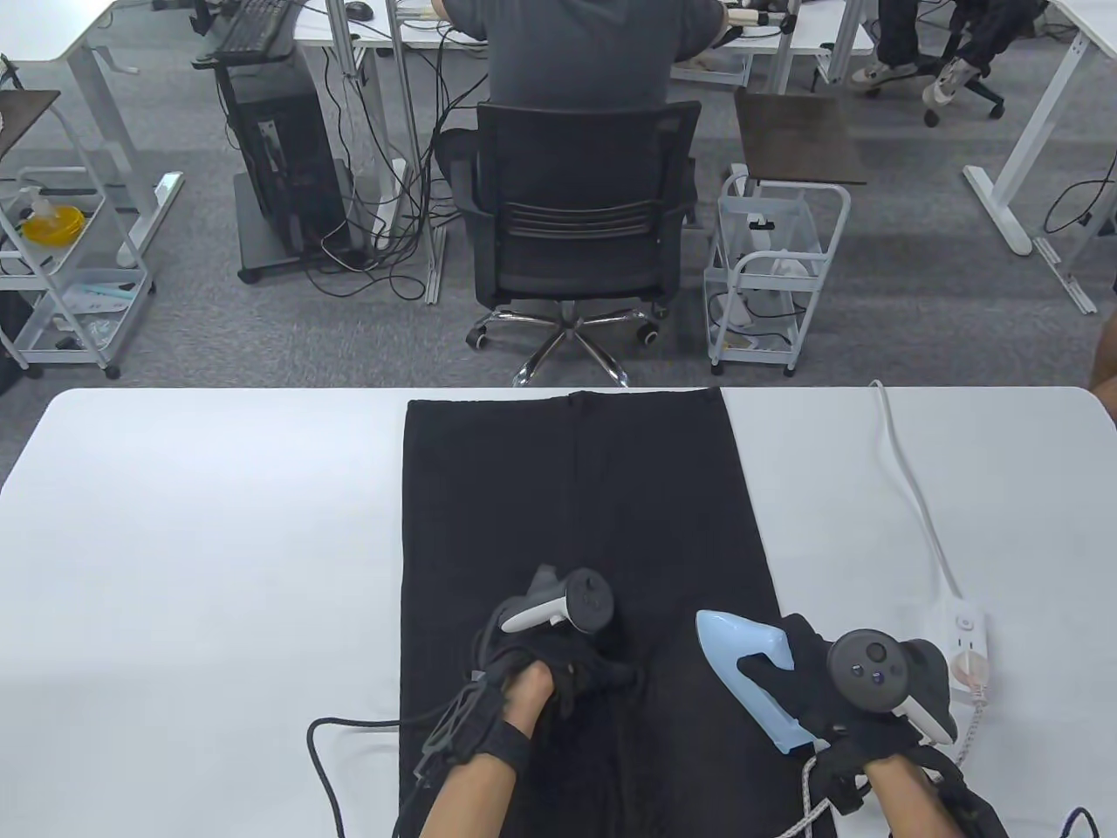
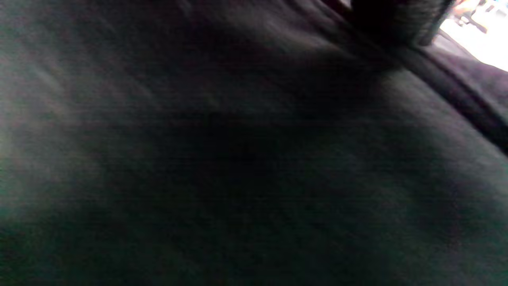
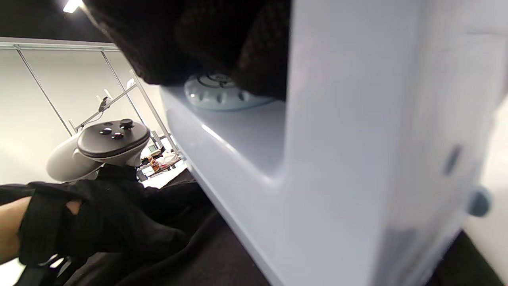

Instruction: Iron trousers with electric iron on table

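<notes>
Fingers, right: gloved fingers [image 3: 254, 43] were curled over the iron's handle, gripping it, beside a round ribbed dial [image 3: 222, 93] on the iron's top.
Right hand [image 1: 838, 690]: black knitted glove, a grey-and-white tracker strapped to its back, palm down on the handle, forearm coming in from the table's near edge.
Iron [image 1: 764, 681]: smooth pale-blue plastic, wedge-shaped with a pointed nose, sole down at the right edge of the trousers, nose toward the far-left.
Fingers, left: laid flat and low on the cloth as far as the table view showed; whether they pinched any fabric could not be told.
Left hand [image 1: 545, 650]: same black glove and tracker, resting on the trousers just left of the iron, wrist bare, black cables trailing back from the glove.
Left wrist view: only dark, blurred woven cloth very close to the lens.
Trousers [image 1: 576, 515]: black matt fabric, spread flat as a long strip from the table's near edge to its far edge, with a straight seam down the middle.
Table [image 1: 201, 541]: white, smooth, rounded corners.
Power strip [image 1: 964, 642]: white, boxy, on the table just right of the iron, its white cord running to the far edge.
Beyond the trousers: a black mesh office chair [image 1: 572, 231] with a person seated in it, back to the table.
</notes>
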The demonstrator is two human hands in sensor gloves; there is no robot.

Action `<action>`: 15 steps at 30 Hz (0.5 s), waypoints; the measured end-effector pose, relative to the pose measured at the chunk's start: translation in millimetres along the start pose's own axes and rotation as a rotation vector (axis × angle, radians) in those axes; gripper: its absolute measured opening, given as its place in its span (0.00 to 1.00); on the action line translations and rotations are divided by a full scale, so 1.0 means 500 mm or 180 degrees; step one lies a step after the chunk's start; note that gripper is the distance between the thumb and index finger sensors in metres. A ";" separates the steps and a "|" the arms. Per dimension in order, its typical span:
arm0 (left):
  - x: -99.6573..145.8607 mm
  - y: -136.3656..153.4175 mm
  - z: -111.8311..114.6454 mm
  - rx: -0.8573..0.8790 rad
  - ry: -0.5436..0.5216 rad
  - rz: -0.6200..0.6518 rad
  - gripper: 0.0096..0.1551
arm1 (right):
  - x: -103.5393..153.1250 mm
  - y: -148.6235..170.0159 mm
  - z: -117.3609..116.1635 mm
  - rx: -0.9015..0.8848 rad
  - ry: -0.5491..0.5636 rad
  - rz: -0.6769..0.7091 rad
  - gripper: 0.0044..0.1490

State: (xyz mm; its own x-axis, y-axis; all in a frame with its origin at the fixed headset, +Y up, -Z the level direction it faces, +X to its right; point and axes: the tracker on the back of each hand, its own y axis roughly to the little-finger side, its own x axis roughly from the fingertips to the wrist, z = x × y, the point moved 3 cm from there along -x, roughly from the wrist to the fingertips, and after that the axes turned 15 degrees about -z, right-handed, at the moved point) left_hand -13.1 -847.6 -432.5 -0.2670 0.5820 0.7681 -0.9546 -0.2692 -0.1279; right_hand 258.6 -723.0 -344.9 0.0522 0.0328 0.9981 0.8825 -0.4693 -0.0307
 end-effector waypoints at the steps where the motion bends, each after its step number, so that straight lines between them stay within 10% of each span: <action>1: 0.003 -0.005 0.000 -0.0063 -0.0082 0.0040 0.66 | -0.001 0.001 -0.001 0.0004 -0.0001 -0.0005 0.31; 15: 0.154 -0.083 0.138 -0.0769 0.0402 0.0041 0.69 | -0.003 -0.021 -0.048 0.0474 -0.0359 0.0017 0.32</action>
State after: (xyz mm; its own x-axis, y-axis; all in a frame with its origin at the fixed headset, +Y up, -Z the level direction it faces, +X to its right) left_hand 15.0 -844.5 -324.9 -0.2793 0.6750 0.6829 -0.9508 -0.0952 -0.2948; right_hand 237.8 -739.4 -344.9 0.1017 0.1334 0.9858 0.9411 -0.3341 -0.0519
